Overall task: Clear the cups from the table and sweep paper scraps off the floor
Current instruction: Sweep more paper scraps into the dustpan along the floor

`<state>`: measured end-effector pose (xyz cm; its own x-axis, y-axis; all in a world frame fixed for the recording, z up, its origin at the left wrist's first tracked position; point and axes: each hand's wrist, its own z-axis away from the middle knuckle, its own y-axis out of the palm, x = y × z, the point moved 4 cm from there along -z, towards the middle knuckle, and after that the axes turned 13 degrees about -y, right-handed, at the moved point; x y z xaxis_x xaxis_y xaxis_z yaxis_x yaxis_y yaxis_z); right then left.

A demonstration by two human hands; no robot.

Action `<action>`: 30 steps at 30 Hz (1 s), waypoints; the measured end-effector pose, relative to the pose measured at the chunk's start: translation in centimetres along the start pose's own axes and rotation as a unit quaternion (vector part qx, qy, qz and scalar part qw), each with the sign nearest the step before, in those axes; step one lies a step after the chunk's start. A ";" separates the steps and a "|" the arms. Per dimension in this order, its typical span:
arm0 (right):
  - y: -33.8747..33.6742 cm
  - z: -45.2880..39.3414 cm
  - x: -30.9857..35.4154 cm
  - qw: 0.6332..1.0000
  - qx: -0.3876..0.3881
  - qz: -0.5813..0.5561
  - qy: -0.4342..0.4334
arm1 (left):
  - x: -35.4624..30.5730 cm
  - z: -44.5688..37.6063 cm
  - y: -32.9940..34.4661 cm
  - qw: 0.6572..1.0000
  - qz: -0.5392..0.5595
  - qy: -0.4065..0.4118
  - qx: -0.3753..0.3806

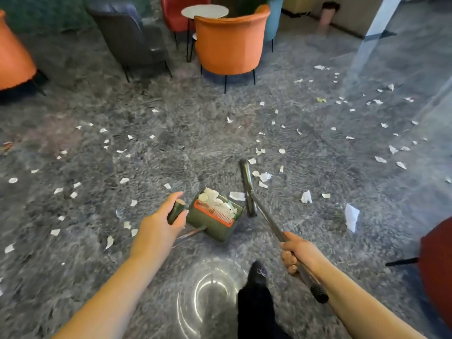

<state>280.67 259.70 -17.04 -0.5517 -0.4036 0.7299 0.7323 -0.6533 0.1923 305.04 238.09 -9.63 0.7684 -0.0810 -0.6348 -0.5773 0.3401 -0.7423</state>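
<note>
My left hand (162,222) grips the top of the handle of a green dustpan (216,220), which hangs tilted just above the floor and holds several white paper scraps behind its orange comb. My right hand (297,255) grips the long handle of a dark broom (248,189), whose head rests on the floor just right of the dustpan. White paper scraps (307,196) lie scattered across the grey floor on all sides, thickest to the right. A small round white table (205,11) stands at the back; no cups show on it.
An orange chair (230,42), a grey chair (132,37) and a red chair (181,13) ring the table. Another orange chair (13,59) sits far left, a dark red chair (437,272) at the right edge. My black shoe (256,275) is below the broom.
</note>
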 end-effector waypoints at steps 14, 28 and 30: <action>-5.9 -21.5 21.4 0.999 -0.024 -0.029 0.007 | -18.5 -26.3 7.5 1.000 -0.013 0.018 0.012; -6.2 -44.6 41.2 0.990 -0.108 -0.091 -0.028 | -34.7 -57.2 12.5 0.993 -0.015 0.075 0.086; -6.3 -46.8 44.0 0.987 -0.115 -0.103 -0.032 | -37.4 -60.8 13.1 0.992 -0.021 0.091 0.089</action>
<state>233.06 216.07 -16.85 -0.6469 -0.2103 0.7330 0.4930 -0.8487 0.1916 251.98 188.57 -8.69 0.7185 -0.2616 -0.6444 -0.4755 0.4914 -0.7297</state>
